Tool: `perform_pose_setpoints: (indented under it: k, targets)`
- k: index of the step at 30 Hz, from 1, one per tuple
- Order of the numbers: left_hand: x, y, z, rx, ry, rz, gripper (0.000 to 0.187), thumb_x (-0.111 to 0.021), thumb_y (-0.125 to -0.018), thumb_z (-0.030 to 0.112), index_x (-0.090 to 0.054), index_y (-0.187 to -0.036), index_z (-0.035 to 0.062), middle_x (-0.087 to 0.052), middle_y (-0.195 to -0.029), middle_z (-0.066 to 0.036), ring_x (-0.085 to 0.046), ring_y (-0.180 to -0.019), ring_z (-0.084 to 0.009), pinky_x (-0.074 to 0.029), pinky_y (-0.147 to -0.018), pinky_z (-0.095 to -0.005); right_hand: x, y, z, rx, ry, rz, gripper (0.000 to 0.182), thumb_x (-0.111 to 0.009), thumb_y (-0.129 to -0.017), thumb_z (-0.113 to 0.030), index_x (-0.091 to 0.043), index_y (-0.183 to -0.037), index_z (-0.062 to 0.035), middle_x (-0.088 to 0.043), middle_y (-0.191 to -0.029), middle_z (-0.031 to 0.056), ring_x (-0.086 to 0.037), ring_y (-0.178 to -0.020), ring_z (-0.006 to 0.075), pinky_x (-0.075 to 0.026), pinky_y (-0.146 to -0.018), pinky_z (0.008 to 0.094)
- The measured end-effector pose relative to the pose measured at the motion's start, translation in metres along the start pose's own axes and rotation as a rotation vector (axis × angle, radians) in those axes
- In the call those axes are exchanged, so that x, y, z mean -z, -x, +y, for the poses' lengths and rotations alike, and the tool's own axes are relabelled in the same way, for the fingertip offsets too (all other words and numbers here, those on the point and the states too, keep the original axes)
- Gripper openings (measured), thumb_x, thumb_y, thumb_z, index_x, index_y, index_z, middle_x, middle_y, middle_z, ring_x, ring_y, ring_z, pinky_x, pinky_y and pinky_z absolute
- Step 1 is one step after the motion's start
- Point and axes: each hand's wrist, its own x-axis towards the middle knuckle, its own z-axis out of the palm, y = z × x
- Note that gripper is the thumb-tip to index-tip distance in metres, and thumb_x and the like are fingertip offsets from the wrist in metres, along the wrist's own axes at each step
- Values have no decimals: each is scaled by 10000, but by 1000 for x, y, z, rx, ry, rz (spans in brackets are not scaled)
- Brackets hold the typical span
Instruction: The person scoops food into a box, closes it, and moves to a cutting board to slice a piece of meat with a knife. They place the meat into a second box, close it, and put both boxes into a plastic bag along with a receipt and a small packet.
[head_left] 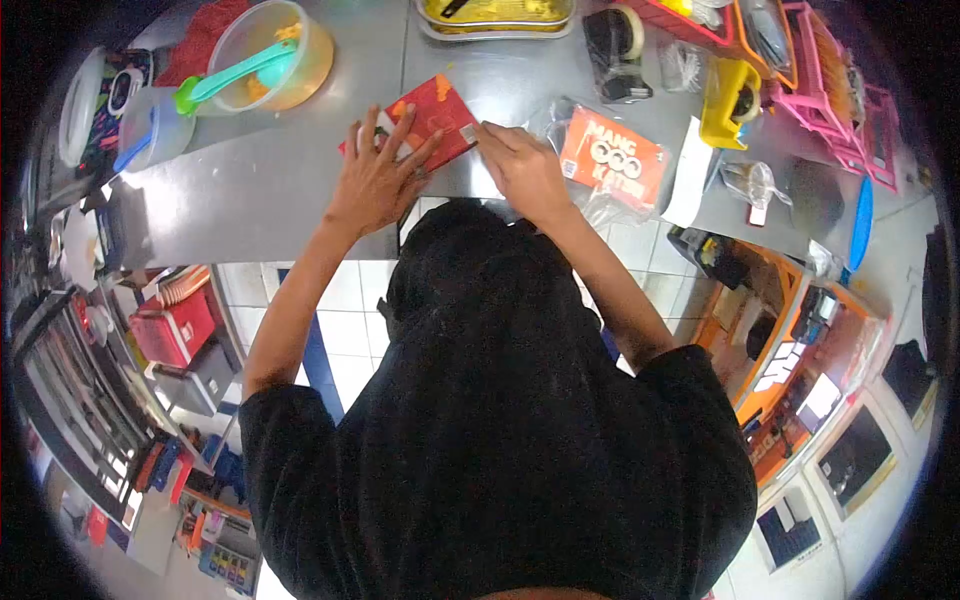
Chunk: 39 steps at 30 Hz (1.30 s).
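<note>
On the metal table lies a red box [430, 118] with orange patches and a small white label, turned at a slant. My left hand [378, 175] rests on its left part with the fingers spread. At the right corner, beside the white label, are the fingertips of my right hand [520, 170], its fingers pressed together; whether they grip the edge is too small to tell. An orange printed pack [615, 160] lies in clear plastic to the right of my right hand.
A clear tub [318, 62] with a teal utensil and a smaller clear container [172, 135] stand at left. A metal tray [495, 32] is at the back. Right are a tape roll on a black dispenser [615, 75], a yellow dispenser [722, 105] and pink baskets [825, 110].
</note>
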Motion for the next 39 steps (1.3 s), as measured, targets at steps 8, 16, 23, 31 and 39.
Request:
perform_pose_setpoints:
  k: [8, 16, 23, 31, 39]
  targets:
    - [-1, 1, -1, -4, 18, 11, 707, -618, -922, 381, -306, -1555, 348, -142, -1658, -72, -188, -1438, -496, -236, -1136, -656, 104, 3, 164, -1107, -703, 369, 291, -640, -954, -181, -606, -1179, -1, -604, -1232, 155, -693, -900, 289, -626, -756, 345]
    - [0, 0, 0, 1, 10, 13, 700, -616, -919, 392, -320, -1552, 340, -174, -1650, -88, -208, -1430, -498, -238, -1129, -654, 109, -8, 189, -1129, -979, 99, 324, -611, -969, -132, -572, -1183, 108, -580, -1252, 163, -699, -897, 312, -625, -835, 386]
    - [1, -3, 2, 23, 29, 17, 680, -608, -924, 369, -334, -1546, 338, -176, -1649, -89, -218, -1424, -495, -239, -1124, -652, 92, 41, 190, -884, -1321, 330, 91, -620, -909, -47, -605, -881, 38, -642, -1038, 131, -656, -970, 257, -543, -985, 401]
    - [-7, -8, 11, 105, 69, 140, 669, -608, -922, 373, -352, -1538, 327, -216, -1637, -107, -263, -1385, -515, -259, -1087, -658, 81, 51, 219, -947, -272, 154, 167, -712, -795, -188, -708, -782, -21, -690, -726, 35, -607, -656, 131, -497, -652, 297]
    - [-16, -13, 28, 308, 103, 195, 728, -612, -895, 383, -335, -1556, 252, -240, -1630, -128, -267, -1384, -524, -236, -1092, -662, 81, -17, 41, -708, -931, -20, 99, -655, -938, -76, -692, -941, 16, -732, -876, 108, -682, -760, 138, -563, -708, 273]
